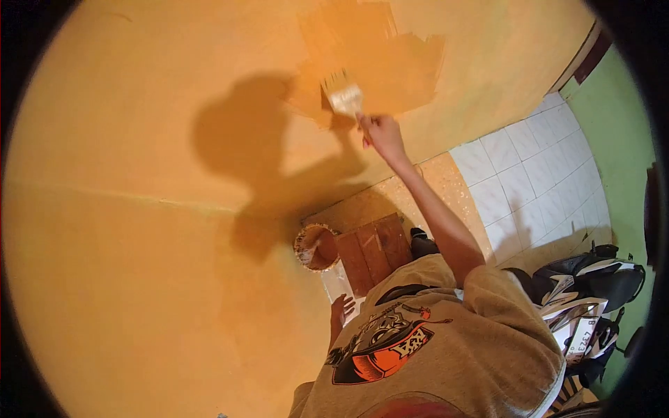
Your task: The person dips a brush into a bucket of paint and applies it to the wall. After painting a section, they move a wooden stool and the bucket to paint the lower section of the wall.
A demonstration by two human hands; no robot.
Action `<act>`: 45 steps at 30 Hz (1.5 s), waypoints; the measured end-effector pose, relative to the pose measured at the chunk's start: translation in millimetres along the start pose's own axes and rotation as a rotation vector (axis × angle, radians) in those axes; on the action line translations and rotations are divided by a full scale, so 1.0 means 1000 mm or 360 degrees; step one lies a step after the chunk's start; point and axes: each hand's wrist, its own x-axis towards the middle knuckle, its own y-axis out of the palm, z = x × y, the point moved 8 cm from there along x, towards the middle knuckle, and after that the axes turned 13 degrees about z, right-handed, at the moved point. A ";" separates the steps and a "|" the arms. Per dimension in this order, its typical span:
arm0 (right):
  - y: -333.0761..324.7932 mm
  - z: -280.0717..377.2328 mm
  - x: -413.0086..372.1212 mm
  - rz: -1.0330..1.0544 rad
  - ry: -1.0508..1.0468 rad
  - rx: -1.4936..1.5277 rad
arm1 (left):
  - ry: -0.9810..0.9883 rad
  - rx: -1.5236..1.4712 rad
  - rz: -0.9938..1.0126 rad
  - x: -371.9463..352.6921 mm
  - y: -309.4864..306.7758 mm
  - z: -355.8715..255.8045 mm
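Observation:
A wide paintbrush (pixel 343 95) is in my right hand (pixel 382 136), its bristles against or very near the yellow-orange wall (pixel 139 125). Around the bristles lies a patch of darker orange paint (pixel 401 66) with uneven edges. My left hand (pixel 341 308) hangs low beside my body, its fingers apart and nothing in them. Just beyond it stands a round bucket (pixel 298 249) with paint-spotted rim and orange-brown paint inside. Next to the bucket is a reddish-brown wooden piece (pixel 375 252).
White floor tiles (pixel 519 167) and a speckled orange floor strip (pixel 446 182) lie to the right. A motorcycle (pixel 585 299) stands by the green wall (pixel 613 111). A wall corner runs along the left. My shadow falls on the yellow-orange wall.

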 end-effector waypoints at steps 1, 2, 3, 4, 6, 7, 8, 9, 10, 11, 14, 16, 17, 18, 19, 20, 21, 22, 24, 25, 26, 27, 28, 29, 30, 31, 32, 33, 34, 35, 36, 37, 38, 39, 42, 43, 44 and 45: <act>0.007 -0.024 -0.002 0.0037 0.0139 0.0072 | 0.0021 0.0047 -0.0007 -0.006 0.008 -0.010; 0.006 -0.017 -0.005 0.0037 0.0127 0.0061 | 0.0043 0.0096 -0.0019 -0.002 0.005 -0.013; 0.003 -0.009 -0.009 0.0001 0.0082 0.0067 | 0.0041 0.0060 -0.0046 0.001 0.001 -0.013; 0.001 -0.002 -0.012 -0.0032 0.0040 0.0076 | 0.0044 0.0054 -0.0044 0.001 -0.003 -0.012; -0.018 0.050 -0.008 -0.0185 -0.0252 0.0280 | 0.0083 0.0038 -0.0086 -0.007 -0.007 -0.014; -0.029 0.077 -0.007 -0.0290 -0.0336 0.0341 | 0.0082 0.0045 -0.0146 -0.010 -0.012 -0.012; -0.038 0.105 -0.006 -0.0380 -0.0434 0.0579 | 0.0080 0.0030 -0.0147 -0.013 -0.018 -0.007; -0.045 0.125 -0.004 -0.0469 -0.0539 0.0818 | 0.0090 -0.0070 -0.0130 -0.012 -0.025 -0.001; -0.041 0.134 0.003 -0.0456 -0.0548 0.0814 | 0.0101 -0.0168 -0.0111 -0.011 -0.030 0.004; -0.041 0.139 0.005 -0.0558 -0.0597 0.0889 | 0.0095 -0.0191 -0.0119 -0.013 -0.032 0.007; 0.000 0.098 0.042 -0.0394 -0.0355 0.0910 | 0.0068 -0.0176 -0.0185 -0.017 -0.032 0.010; 0.058 0.068 0.047 -0.0107 -0.0135 0.0739 | 0.0056 -0.0201 -0.0153 -0.010 -0.034 0.016; 0.081 0.066 0.032 -0.0014 -0.0083 0.0572 | 0.0035 -0.0225 -0.0123 -0.004 -0.034 0.017; 0.088 0.069 0.020 -0.0016 -0.0092 0.0566 | 0.0041 -0.0225 -0.0114 0.000 -0.033 0.014; 0.105 0.069 0.009 0.0199 -0.0022 0.0742 | 0.0079 -0.0203 -0.0065 0.002 -0.032 0.013; 0.119 0.068 0.002 0.0414 0.0058 0.0920 | 0.0112 -0.0180 -0.0022 0.001 -0.032 0.013; 0.116 0.071 0.001 0.0419 0.0065 0.0915 | 0.0117 -0.0209 -0.0038 0.002 -0.034 0.014; 0.104 0.078 0.003 0.0342 -0.0017 0.0813 | 0.0113 -0.0219 -0.0037 0.002 -0.036 0.015; 0.075 0.104 0.000 0.0169 -0.0246 0.0704 | 0.0145 -0.0190 -0.0064 -0.001 -0.037 0.011; 0.059 0.122 -0.004 0.0077 -0.0387 0.0698 | 0.0123 -0.0164 -0.0085 -0.003 -0.037 0.012; 0.041 0.139 -0.009 -0.0049 -0.0470 0.0741 | 0.0149 -0.0169 -0.0074 -0.011 -0.034 0.010; 0.027 0.150 -0.011 -0.0175 -0.0555 0.0788 | 0.0142 -0.0201 -0.0078 -0.009 -0.037 0.014; 0.024 0.149 -0.006 -0.0158 -0.0555 0.0787 | 0.0136 -0.0229 -0.0083 -0.008 -0.040 0.017; 0.018 0.146 0.000 -0.0241 -0.0571 0.0790 | 0.0137 -0.0241 -0.0087 -0.012 -0.041 0.019; 0.011 0.141 0.007 -0.0330 -0.0586 0.0794 | 0.0216 -0.0241 -0.0009 -0.018 -0.037 0.017; 0.022 0.116 0.023 -0.0263 -0.0469 0.0627 | 0.0298 -0.0238 0.0073 -0.021 -0.032 0.012; 0.039 0.107 0.015 -0.0154 -0.0354 0.0468 | 0.0304 -0.0241 0.0076 -0.014 -0.031 0.013; 0.056 0.098 0.005 -0.0047 -0.0237 0.0311 | 0.0224 -0.0244 0.0020 -0.002 -0.036 0.018; 0.081 0.059 0.012 0.0069 -0.0240 0.0178 | 0.0146 -0.0243 -0.0036 0.005 -0.041 0.021; 0.102 0.028 0.019 0.0186 -0.0247 0.0037 | 0.0155 -0.0244 -0.0028 0.005 -0.036 0.015; 0.103 0.026 0.012 0.0192 -0.0249 0.0029 | 0.0175 -0.0188 -0.0025 0.003 -0.031 0.011; 0.118 0.015 -0.001 0.0412 -0.0128 0.0184 | 0.0188 -0.0130 -0.0031 -0.003 -0.029 0.011; 0.133 0.012 -0.012 0.0630 -0.0010 0.0342 | 0.0186 -0.0134 -0.0038 -0.006 -0.030 0.013; 0.133 0.018 -0.013 0.0639 -0.0015 0.0345 | 0.0183 -0.0154 -0.0060 -0.006 -0.031 0.013; 0.085 0.070 -0.019 0.0025 -0.0359 0.0569 | 0.0229 -0.0229 -0.0098 -0.013 -0.037 0.017; 0.071 0.089 -0.019 -0.0104 -0.0444 0.0718 | 0.0274 -0.0261 -0.0112 -0.017 -0.041 0.023; 0.066 0.097 -0.010 -0.0081 -0.0438 0.0719 | 0.0276 -0.0283 -0.0122 -0.019 -0.044 0.029; 0.054 0.104 0.000 -0.0188 -0.0539 0.0794 | 0.0295 -0.0375 -0.0128 -0.020 -0.049 0.036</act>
